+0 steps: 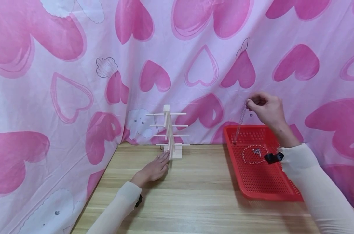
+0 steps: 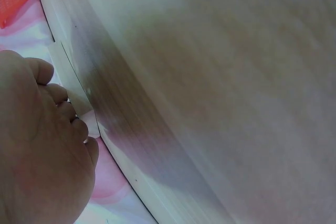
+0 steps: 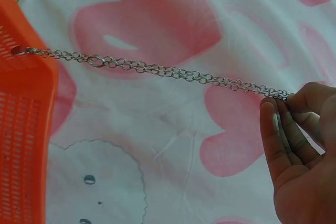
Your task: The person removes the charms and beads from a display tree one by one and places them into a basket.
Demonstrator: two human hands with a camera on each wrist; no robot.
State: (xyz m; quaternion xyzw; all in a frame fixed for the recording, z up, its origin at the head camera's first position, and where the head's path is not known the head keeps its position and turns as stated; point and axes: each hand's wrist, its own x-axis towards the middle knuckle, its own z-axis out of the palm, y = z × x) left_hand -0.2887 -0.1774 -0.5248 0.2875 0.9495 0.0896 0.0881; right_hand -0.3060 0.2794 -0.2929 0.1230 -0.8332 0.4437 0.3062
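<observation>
Her right hand (image 1: pixel 266 109) pinches a chain (image 1: pixel 240 122) dangling over the red basket (image 1: pixel 262 185), while the flat left hand (image 1: pixel 155 168) touches the wooden stand (image 1: pixel 169 135).

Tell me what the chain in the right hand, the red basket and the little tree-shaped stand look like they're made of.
The chain looks like silvery metal: small shiny interlocked links. The red basket looks like moulded plastic, with a glossy rim and a regular perforated mesh. The stand appears to be pale unfinished wood, a flat upright with thin dowel arms, though painted board cannot be ruled out.
</observation>
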